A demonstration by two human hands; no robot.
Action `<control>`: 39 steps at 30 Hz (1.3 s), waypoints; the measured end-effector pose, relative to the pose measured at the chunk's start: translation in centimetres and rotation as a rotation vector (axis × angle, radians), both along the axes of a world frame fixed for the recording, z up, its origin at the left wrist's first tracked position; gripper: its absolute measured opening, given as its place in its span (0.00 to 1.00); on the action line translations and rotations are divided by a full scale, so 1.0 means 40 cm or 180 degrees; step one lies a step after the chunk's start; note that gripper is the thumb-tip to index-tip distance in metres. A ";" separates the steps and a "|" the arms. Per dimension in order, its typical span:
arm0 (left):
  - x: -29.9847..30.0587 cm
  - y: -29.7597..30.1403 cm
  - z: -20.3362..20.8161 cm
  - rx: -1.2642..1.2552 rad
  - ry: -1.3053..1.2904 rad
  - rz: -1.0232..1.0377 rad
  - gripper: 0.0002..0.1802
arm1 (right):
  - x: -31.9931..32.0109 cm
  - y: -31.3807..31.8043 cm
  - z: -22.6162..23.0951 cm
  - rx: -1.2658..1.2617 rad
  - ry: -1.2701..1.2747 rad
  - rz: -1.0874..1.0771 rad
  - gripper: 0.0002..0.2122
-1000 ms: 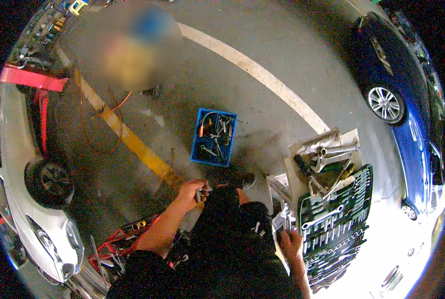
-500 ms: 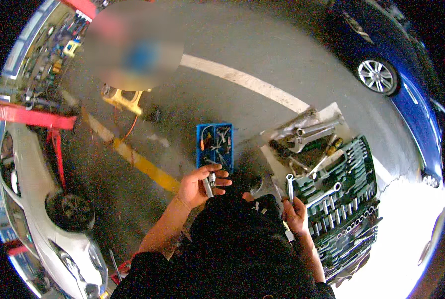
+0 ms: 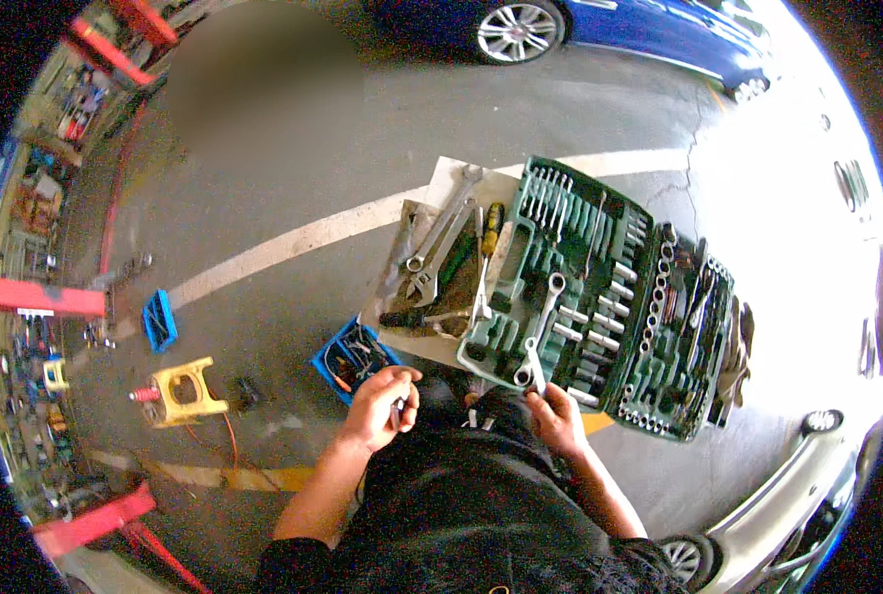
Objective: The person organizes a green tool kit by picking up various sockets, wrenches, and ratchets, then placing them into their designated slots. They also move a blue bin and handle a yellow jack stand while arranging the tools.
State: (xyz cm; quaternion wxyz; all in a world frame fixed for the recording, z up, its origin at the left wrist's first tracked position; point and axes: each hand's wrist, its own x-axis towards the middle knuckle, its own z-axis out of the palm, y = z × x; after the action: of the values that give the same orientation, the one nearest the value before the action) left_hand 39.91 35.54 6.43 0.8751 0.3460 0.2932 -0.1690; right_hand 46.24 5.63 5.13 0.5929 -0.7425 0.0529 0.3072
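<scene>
My left hand (image 3: 380,406) is closed, its fingers curled round small metal sockets (image 3: 397,414), of which only a sliver shows. In my right hand (image 3: 560,420) is a combination wrench (image 3: 536,368), gripped low with its ring end up, over the near edge of an open green tool case (image 3: 506,371). Rows of sockets and wrenches fill the case. Another wrench (image 3: 548,307) lies across its tray. Left of the case, a large adjustable wrench (image 3: 424,281), a long combination wrench (image 3: 443,224) and a yellow-handled screwdriver (image 3: 492,230) rest on a pale board (image 3: 409,348).
A blue bin (image 3: 329,380) of tools stands beyond my left hand. Farther left are a yellow stand (image 3: 186,394), a blue tray (image 3: 160,322) and red lift arms (image 3: 41,297). A blue car (image 3: 639,35) is at the back, a pale car (image 3: 773,505) at lower right.
My view has swung to the right, bringing the tool case nearer the middle. The left hand's fingers have curled over the sockets. The right hand's wrench is now above the case's near edge.
</scene>
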 end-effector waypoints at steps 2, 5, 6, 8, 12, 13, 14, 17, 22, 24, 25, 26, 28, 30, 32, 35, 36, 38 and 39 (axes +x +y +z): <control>0.026 -0.001 -0.030 0.0122 -0.0020 -0.0361 0.12 | -0.045 -0.005 0.006 0.0025 0.0060 -0.0409 0.10; 0.063 0.003 -0.046 -0.0099 0.0154 -0.0552 0.10 | -0.136 -0.018 0.001 0.0158 -0.0040 -0.1037 0.08; 0.081 0.008 -0.040 -0.0118 0.0232 -0.0625 0.10 | -0.167 -0.017 -0.002 0.0117 0.0089 -0.1205 0.08; 0.107 0.021 -0.058 -0.0039 0.0156 -0.0527 0.09 | -0.237 -0.032 -0.030 0.0029 0.0162 -0.1479 0.08; 0.195 0.074 -0.071 0.1004 -0.0119 -0.0499 0.09 | -0.313 -0.019 -0.012 -0.0102 0.0377 -0.1789 0.06; 0.217 0.091 -0.087 0.1219 -0.0182 -0.0533 0.09 | -0.331 -0.016 -0.011 -0.0038 0.0370 -0.1903 0.06; 0.246 0.100 -0.080 0.1570 -0.0263 -0.0582 0.08 | -0.334 -0.011 0.000 -0.0018 0.0373 -0.1960 0.07; 0.302 0.111 -0.082 0.1796 -0.0490 -0.0497 0.07 | -0.352 -0.001 0.006 -0.0095 0.0225 -0.2109 0.07; 0.325 0.063 -0.034 0.0921 -0.0672 -0.0669 0.08 | -0.385 -0.004 0.027 -0.0257 0.0115 -0.2490 0.07; 0.308 0.018 -0.010 0.0658 -0.0628 -0.0875 0.10 | -0.406 -0.015 0.017 -0.0117 0.0003 -0.2683 0.06; 0.298 0.000 -0.024 0.0686 -0.0724 -0.1160 0.10 | -0.423 -0.025 0.010 -0.0007 -0.0004 -0.2789 0.06; 0.287 -0.021 -0.019 0.0831 -0.0796 -0.1301 0.11 | -0.429 -0.024 0.018 -0.0067 -0.0060 -0.2853 0.06; 0.253 -0.064 -0.035 0.0905 -0.0854 -0.1468 0.10 | -0.467 -0.040 -0.001 -0.0135 -0.0090 -0.3081 0.06; 0.223 -0.089 -0.066 0.0944 -0.0707 -0.1961 0.10 | -0.498 -0.029 0.026 -0.0130 -0.0088 -0.3374 0.07; 0.209 -0.114 -0.091 0.0934 -0.0523 -0.2413 0.11 | -0.550 -0.016 0.019 -0.0087 -0.0154 -0.3791 0.06; 0.201 -0.172 -0.135 0.0392 -0.0286 -0.2752 0.14 | -0.689 -0.002 -0.015 -0.0216 -0.0028 -0.4154 0.08; 0.207 -0.170 -0.121 0.0353 -0.0068 -0.2707 0.15 | -0.713 0.010 -0.036 -0.0459 0.0165 -0.4128 0.09; 0.202 -0.196 -0.096 0.0333 -0.0247 -0.2781 0.16 | -0.770 0.026 -0.010 -0.1010 0.0444 -0.4045 0.12; 0.211 -0.199 -0.094 0.0145 -0.0202 -0.2919 0.17 | -0.769 0.032 -0.003 -0.1198 0.0514 -0.3886 0.14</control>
State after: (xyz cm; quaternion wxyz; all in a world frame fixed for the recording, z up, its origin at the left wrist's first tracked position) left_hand 48.33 27.58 2.67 0.7106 0.4642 0.0866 -0.5216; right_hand 15.48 6.90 5.02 0.5148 -0.6446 0.5634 -0.0451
